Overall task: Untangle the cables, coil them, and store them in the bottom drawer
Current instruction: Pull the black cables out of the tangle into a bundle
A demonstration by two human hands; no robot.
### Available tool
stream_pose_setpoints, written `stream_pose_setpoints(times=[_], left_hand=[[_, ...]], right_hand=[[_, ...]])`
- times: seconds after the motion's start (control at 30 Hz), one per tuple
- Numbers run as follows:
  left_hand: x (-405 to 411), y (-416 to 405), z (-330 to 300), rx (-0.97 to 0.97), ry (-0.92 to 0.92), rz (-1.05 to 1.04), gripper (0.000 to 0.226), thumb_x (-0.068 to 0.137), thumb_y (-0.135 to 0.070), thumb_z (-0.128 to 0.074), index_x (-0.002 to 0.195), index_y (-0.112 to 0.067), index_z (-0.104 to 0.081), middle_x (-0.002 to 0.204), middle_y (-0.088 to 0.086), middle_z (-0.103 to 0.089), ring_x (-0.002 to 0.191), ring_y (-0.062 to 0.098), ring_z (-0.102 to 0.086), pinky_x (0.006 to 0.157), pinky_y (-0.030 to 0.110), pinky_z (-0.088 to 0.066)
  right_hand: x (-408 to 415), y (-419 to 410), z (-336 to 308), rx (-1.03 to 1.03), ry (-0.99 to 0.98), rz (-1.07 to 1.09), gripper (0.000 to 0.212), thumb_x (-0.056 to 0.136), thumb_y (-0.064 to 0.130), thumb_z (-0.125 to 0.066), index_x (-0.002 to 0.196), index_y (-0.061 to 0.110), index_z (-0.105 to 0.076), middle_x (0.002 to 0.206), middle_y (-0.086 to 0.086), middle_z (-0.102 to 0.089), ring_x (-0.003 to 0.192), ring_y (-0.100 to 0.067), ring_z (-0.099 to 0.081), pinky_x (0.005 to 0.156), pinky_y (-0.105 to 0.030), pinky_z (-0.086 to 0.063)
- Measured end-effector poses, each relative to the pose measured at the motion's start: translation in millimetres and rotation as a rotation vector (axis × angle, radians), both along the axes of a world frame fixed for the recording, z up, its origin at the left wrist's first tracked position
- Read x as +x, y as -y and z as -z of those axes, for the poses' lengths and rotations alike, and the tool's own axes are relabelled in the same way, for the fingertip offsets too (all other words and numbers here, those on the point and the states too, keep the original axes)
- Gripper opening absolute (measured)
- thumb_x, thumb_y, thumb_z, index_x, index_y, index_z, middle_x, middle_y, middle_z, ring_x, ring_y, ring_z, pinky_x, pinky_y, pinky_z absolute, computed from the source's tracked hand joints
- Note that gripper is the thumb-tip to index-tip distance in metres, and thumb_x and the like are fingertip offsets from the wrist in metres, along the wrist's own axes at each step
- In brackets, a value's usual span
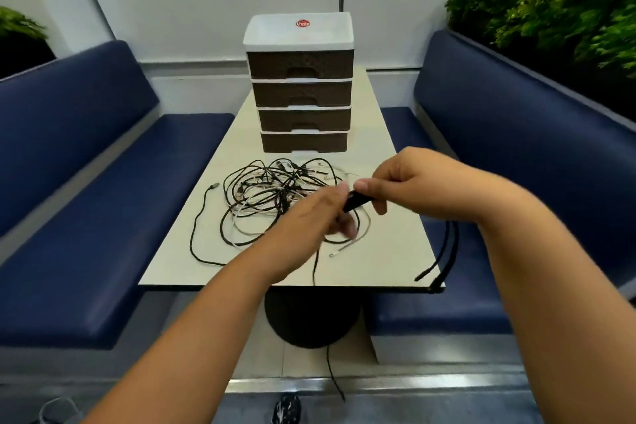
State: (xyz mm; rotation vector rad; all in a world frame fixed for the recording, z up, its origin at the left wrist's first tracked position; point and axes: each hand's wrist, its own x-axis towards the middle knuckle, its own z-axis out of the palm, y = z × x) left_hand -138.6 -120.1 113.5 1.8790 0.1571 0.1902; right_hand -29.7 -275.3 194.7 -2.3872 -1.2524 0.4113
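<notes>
A tangle of black and white cables [268,196] lies on the cream table [385,251] in front of a drawer unit [300,89] with several brown drawers, all closed. The bottom drawer [304,142] sits just behind the pile. Above the pile's right side, my left hand [309,220] and my right hand [406,182] both hold a bunched black cable [356,200] between them. Black strands [447,251] hang from under my right wrist to the table's near right corner. One black cable [332,368] trails off the front edge to the floor.
Blue benches [103,217] flank the table on both sides. Green plants [557,3] line the wall behind the right bench. The table's black round base [309,320] stands below the near edge. Another small cable bundle [287,408] lies on the floor.
</notes>
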Motion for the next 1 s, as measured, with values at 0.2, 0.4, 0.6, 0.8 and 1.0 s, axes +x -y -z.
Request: stream_pose_setpoints(times=[0.2, 0.4, 0.6, 0.8, 1.0], left_hand=[[-3.6, -18.7, 17.5, -0.24, 0.043, -0.108, 0.041, 0.094, -0.052, -0.05, 0.074, -0.017, -0.058, 0.07, 0.003, -0.042, 0.056, 0.01, -0.032, 0.062, 0.029, -0.03], [-17.9, -47.6, 34.1, -0.244, -0.087, -0.058, 0.042, 0.094, -0.051, -0.048, 0.08, -0.013, -0.061, 0.06, -0.004, -0.038, 0.058, 0.012, -0.036, 0.064, 0.024, -0.037], [-26.6, -47.2, 50.7, -0.156, -0.354, 0.335, 0.033, 0.1, -0.036, -0.048, 0.115, -0.013, -0.067, 0.091, 0.003, -0.066, 0.092, 0.014, -0.061, 0.089, 0.027, -0.048], [-0.8, -38.4, 47.6, -0.227, -0.367, 0.249, 0.045, 0.085, -0.02, -0.054, 0.129, -0.018, -0.06, 0.129, -0.003, -0.063, 0.123, 0.007, -0.056, 0.106, 0.028, -0.041], [41.9, -50.7, 13.9, -0.838, -0.129, -0.051, 0.062, 0.099, -0.055, -0.033, 0.116, 0.0, -0.057, 0.088, 0.01, -0.066, 0.071, 0.02, -0.065, 0.08, 0.041, -0.049]], right_hand=[[31.4, 15.1, 27.6, 0.038, -0.221, -0.04, 0.024, 0.086, 0.044, -0.069, 0.079, 0.021, -0.066, 0.063, 0.004, -0.059, 0.059, -0.012, -0.055, 0.065, -0.033, -0.048], [50.8, 9.2, 52.6, -0.019, 0.206, 0.227, 0.015, 0.087, 0.041, -0.069, 0.094, 0.027, -0.072, 0.085, 0.001, -0.062, 0.076, -0.013, -0.057, 0.071, -0.037, -0.052], [38.3, -12.7, 64.0, 0.484, -0.108, 0.367, 0.026, 0.092, 0.007, -0.053, 0.094, 0.024, -0.073, 0.086, 0.005, -0.073, 0.076, -0.008, -0.071, 0.077, -0.031, -0.058], [10.8, -39.1, 63.2, 1.006, -0.801, 0.328, 0.015, 0.094, 0.002, -0.056, 0.102, -0.007, -0.064, 0.084, -0.018, -0.068, 0.077, -0.027, -0.073, 0.07, -0.028, -0.058], [-2.2, -62.4, 81.6, 0.877, -0.797, 0.152, 0.008, 0.095, 0.001, -0.055, 0.098, 0.0, -0.062, 0.086, -0.012, -0.069, 0.065, -0.021, -0.069, 0.061, -0.026, -0.057]])
